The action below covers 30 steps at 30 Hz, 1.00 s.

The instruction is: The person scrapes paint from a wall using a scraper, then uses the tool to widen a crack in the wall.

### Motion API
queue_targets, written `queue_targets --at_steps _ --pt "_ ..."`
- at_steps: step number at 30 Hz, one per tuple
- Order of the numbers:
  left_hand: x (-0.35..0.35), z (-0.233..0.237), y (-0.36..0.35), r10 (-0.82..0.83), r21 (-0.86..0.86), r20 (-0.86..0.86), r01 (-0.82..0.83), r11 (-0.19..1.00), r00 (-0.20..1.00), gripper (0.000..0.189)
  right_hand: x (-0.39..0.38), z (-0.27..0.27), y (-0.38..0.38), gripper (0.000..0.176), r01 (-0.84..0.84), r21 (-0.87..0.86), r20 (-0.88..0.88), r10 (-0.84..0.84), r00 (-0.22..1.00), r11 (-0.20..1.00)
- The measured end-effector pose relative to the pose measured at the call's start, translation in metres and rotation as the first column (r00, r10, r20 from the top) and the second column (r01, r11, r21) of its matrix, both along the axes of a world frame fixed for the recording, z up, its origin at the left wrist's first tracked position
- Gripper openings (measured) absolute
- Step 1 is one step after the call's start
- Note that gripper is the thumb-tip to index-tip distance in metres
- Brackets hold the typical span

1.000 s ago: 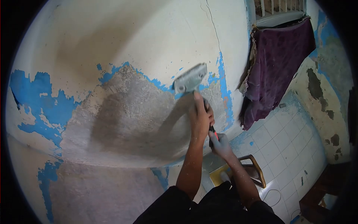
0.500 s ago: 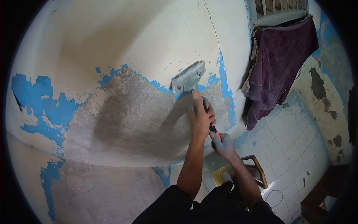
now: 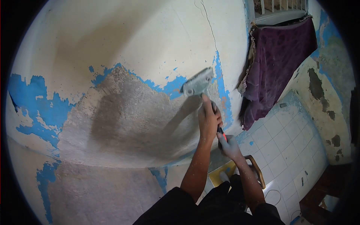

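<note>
The left hand [image 3: 209, 120] grips the scraper [image 3: 198, 83] near its top, the right hand [image 3: 230, 147] closed around it lower down; the scraper slants at the wall [image 3: 165, 41], its upper end beside blue paint [image 3: 174, 84].

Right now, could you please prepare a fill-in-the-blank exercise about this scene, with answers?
The bare right hand holds the black-and-red handle farther from the wide grey scraper head than the ____ hand does.
The ragged paint between cream paint and rough grey plaster is coloured ____.
The dark, frayed hanging cloth is ____.
The floor is covered with pale square ____.
Answers: left; blue; purple; tiles.
</note>
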<state>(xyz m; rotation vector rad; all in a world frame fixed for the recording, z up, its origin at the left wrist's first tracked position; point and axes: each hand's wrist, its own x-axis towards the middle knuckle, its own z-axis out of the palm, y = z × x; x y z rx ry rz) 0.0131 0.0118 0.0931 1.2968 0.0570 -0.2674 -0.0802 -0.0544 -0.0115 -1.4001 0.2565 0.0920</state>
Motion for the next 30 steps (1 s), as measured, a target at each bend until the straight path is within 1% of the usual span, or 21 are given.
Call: queue_targets --at_steps 2,3,5,6,8,9,12,13,14,16,17,20,22,23,26,27,28,29,30 --pt "0.000 -0.011 0.000 0.001 -0.025 -0.015 -0.001 1.000 1.000 0.061 0.000 0.014 -0.006 0.053 -0.031 0.037 -0.086 0.034 0.996 0.999" --pt "0.001 -0.021 0.000 -0.004 -0.037 -0.019 0.003 0.999 1.000 0.061 -0.003 0.002 -0.006 0.053 -0.028 -0.007 -0.053 0.028 0.998 1.000" --pt "-0.012 -0.058 0.004 0.023 -0.023 -0.135 -0.026 0.999 0.991 0.060 -0.016 -0.043 -0.001 0.053 -0.013 -0.094 0.012 0.014 1.000 0.995" --pt "-0.017 -0.072 0.007 0.041 -0.018 -0.192 -0.045 0.999 0.981 0.060 -0.024 -0.053 0.001 0.054 -0.022 -0.118 -0.039 0.017 0.999 0.993" --pt "-0.018 -0.084 0.009 0.025 -0.036 -0.183 -0.032 0.999 0.983 0.059 -0.033 -0.065 0.000 0.055 -0.047 -0.167 -0.143 0.023 0.989 0.985" --pt "-0.018 -0.088 0.009 0.021 -0.043 -0.184 -0.029 0.999 0.983 0.059 -0.027 -0.060 -0.004 0.055 -0.048 -0.149 -0.132 0.028 0.991 0.988" --pt "-0.010 -0.057 0.000 0.043 0.001 -0.107 -0.044 0.999 0.993 0.059 -0.018 -0.038 -0.006 0.056 -0.067 -0.073 -0.146 0.056 0.988 0.995" --pt "-0.011 -0.056 0.000 0.031 -0.028 -0.110 -0.035 0.999 0.993 0.058 -0.019 -0.036 -0.008 0.057 -0.067 -0.055 -0.154 0.058 0.986 0.996" --pt "-0.012 -0.057 0.001 0.031 -0.047 -0.113 -0.036 0.998 0.993 0.058 -0.019 -0.033 -0.010 0.057 -0.063 -0.040 -0.157 0.056 0.986 0.997" --pt "-0.016 -0.057 0.002 0.022 -0.086 -0.123 -0.033 0.996 0.992 0.058 -0.028 -0.028 -0.008 0.056 -0.069 -0.100 -0.115 0.058 0.992 0.993" --pt "-0.019 -0.062 0.002 0.023 -0.077 -0.142 -0.035 0.996 0.990 0.059 -0.031 -0.026 -0.008 0.056 -0.072 -0.134 -0.089 0.060 0.994 0.988" --pt "-0.022 -0.086 0.009 0.023 -0.060 -0.177 -0.035 0.998 0.984 0.059 -0.035 -0.064 -0.004 0.057 -0.081 -0.139 -0.194 0.053 0.980 0.987" --pt "-0.017 -0.080 0.009 0.021 -0.071 -0.189 -0.035 0.997 0.982 0.057 -0.026 -0.054 -0.001 0.056 -0.069 -0.106 -0.187 0.049 0.981 0.992" --pt "-0.010 -0.078 0.009 0.018 -0.074 -0.133 -0.028 0.997 0.991 0.058 -0.021 -0.048 0.001 0.055 -0.063 -0.088 -0.186 0.046 0.982 0.994" --pt "-0.002 -0.016 0.005 0.021 -0.076 -0.020 -0.022 0.997 1.000 0.059 0.002 0.006 -0.004 0.054 -0.005 -0.121 0.001 0.005 1.000 0.993" --pt "0.000 0.007 0.001 0.029 -0.088 0.017 -0.028 0.996 0.999 0.059 0.005 0.010 -0.007 0.053 -0.024 -0.101 0.002 0.024 1.000 0.995" --pt "0.002 0.018 0.000 0.039 -0.100 0.063 -0.032 0.994 0.997 0.060 0.009 0.015 -0.011 0.053 -0.043 -0.082 0.013 0.044 0.999 0.996" --pt "0.002 0.014 0.002 0.036 -0.090 0.050 -0.031 0.995 0.998 0.060 0.013 0.017 -0.014 0.053 -0.062 -0.065 0.030 0.064 0.998 0.996" --pt "0.001 0.001 0.003 0.030 -0.082 0.039 -0.027 0.996 0.999 0.060 0.011 0.011 -0.012 0.053 -0.058 -0.078 -0.001 0.058 0.998 0.995"
